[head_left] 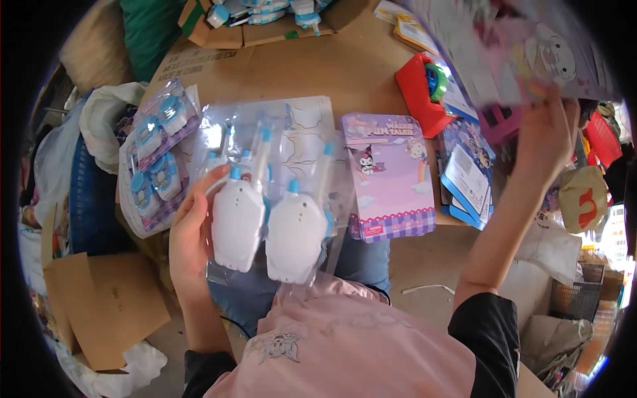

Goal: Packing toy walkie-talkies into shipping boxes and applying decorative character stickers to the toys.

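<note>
My left hand [192,229] is closed on the left edge of a clear plastic blister tray. In it are two white toy walkie-talkies [237,225] with light-blue antenna bases, their backs facing up. At the upper right my right hand [549,129] pinches the lower edge of a pink and purple printed sheet [524,63] with cartoon figures, blurred at its far side. Between the hands, a stack of purple printed backing cards [391,176] lies at the table's near edge. White sheets with line outlines [306,113] lie beneath the tray.
Packed blue-and-white toys in blister packs [156,149] lie at the left. An open carton [265,34] of similar parts stands at the far edge. Right of the cards are a red holder [424,93] with a green tape roll and several blue cards [468,179]. A brown box [106,312] sits lower left.
</note>
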The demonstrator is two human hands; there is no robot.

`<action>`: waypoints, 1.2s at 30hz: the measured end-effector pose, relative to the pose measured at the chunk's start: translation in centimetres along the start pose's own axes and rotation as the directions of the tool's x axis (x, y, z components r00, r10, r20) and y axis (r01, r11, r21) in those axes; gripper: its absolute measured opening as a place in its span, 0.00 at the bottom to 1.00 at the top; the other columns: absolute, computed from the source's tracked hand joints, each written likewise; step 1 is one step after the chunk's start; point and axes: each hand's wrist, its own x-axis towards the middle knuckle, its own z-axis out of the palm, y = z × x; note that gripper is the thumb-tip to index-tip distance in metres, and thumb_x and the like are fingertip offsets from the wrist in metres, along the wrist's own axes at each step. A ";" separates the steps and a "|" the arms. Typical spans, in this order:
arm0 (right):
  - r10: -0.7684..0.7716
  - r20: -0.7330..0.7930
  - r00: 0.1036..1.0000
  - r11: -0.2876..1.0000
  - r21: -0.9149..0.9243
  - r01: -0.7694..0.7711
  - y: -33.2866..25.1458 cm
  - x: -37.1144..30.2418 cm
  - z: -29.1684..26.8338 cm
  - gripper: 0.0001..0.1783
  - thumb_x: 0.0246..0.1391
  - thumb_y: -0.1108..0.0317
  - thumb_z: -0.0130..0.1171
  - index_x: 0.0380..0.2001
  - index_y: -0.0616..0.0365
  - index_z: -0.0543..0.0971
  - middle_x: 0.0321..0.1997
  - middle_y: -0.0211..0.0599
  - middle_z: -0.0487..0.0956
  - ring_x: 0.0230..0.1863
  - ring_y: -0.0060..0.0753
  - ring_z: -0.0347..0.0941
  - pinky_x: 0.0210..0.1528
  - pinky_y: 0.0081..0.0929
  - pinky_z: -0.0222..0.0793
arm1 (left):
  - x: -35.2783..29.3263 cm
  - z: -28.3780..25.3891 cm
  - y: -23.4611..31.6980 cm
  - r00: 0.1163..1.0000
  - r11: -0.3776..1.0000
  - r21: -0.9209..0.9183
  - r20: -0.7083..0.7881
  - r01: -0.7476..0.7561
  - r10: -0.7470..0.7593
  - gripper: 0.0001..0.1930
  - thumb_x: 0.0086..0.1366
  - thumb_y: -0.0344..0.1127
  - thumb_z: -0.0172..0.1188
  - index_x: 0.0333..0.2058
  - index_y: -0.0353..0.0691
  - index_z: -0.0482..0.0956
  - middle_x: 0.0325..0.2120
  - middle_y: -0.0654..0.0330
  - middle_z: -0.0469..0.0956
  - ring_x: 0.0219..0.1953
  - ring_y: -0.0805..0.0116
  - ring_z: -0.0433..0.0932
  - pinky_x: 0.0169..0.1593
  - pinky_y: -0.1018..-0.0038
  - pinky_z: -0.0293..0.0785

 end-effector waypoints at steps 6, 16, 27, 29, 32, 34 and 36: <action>0.435 0.058 0.899 0.845 0.318 -0.429 7.7 -3.8 4.5 0.05 0.59 0.73 0.51 0.39 0.60 0.71 0.36 0.35 0.78 0.37 0.27 0.76 0.41 0.24 0.74 | 0.5 1.2 -0.3 0.961 0.990 -0.007 0.243 0.138 -0.132 0.26 0.70 0.47 0.44 0.58 0.33 0.62 0.52 0.47 0.70 0.49 0.67 0.73 0.52 0.74 0.68; 0.591 0.061 0.804 0.806 -0.089 -0.585 7.2 -6.3 4.6 0.15 0.60 0.73 0.47 0.50 0.61 0.63 0.35 0.43 0.78 0.38 0.38 0.79 0.38 0.34 0.79 | 0.5 0.7 -0.4 0.972 0.993 0.020 0.207 0.112 -0.114 0.24 0.70 0.45 0.44 0.57 0.33 0.63 0.52 0.47 0.70 0.50 0.65 0.73 0.53 0.73 0.68; 0.722 0.166 0.672 0.692 -0.180 -0.699 7.5 -7.1 3.3 0.15 0.59 0.71 0.49 0.48 0.61 0.64 0.34 0.41 0.78 0.36 0.35 0.80 0.36 0.32 0.78 | 1.2 0.6 -1.3 0.953 0.994 0.040 0.282 0.104 -0.111 0.24 0.70 0.42 0.45 0.57 0.31 0.63 0.54 0.50 0.69 0.54 0.65 0.70 0.57 0.71 0.64; 0.763 0.183 0.620 0.646 -0.237 -0.726 7.4 -8.0 4.2 0.14 0.58 0.70 0.49 0.47 0.61 0.66 0.36 0.41 0.79 0.37 0.35 0.80 0.40 0.32 0.77 | 1.4 0.5 -1.5 0.970 0.994 0.041 0.220 0.097 -0.104 0.24 0.70 0.42 0.45 0.57 0.31 0.63 0.54 0.50 0.69 0.53 0.65 0.70 0.57 0.71 0.64; 0.770 0.246 0.589 0.638 -0.290 -0.713 8.2 -8.6 4.3 0.18 0.58 0.69 0.50 0.51 0.60 0.66 0.40 0.40 0.79 0.39 0.34 0.79 0.43 0.30 0.76 | 1.6 0.4 -1.0 0.974 0.994 0.036 0.198 0.103 -0.108 0.24 0.69 0.43 0.46 0.58 0.33 0.63 0.53 0.50 0.69 0.52 0.66 0.70 0.56 0.72 0.65; 0.774 0.270 0.572 0.633 -0.314 -0.708 8.3 -8.3 4.0 0.21 0.58 0.68 0.51 0.54 0.60 0.64 0.40 0.41 0.79 0.39 0.35 0.79 0.43 0.31 0.76 | 1.6 0.3 -0.9 0.972 0.994 0.055 0.212 0.095 -0.105 0.24 0.69 0.44 0.46 0.58 0.34 0.63 0.53 0.50 0.69 0.52 0.66 0.70 0.55 0.73 0.66; 0.772 0.239 0.588 0.635 -0.295 -0.714 8.2 -7.6 3.8 0.26 0.58 0.66 0.53 0.58 0.59 0.61 0.42 0.42 0.78 0.41 0.37 0.78 0.44 0.34 0.75 | 1.7 0.1 -1.0 0.974 0.994 0.062 0.202 0.087 -0.098 0.24 0.69 0.44 0.46 0.58 0.34 0.63 0.53 0.50 0.69 0.52 0.66 0.71 0.55 0.73 0.66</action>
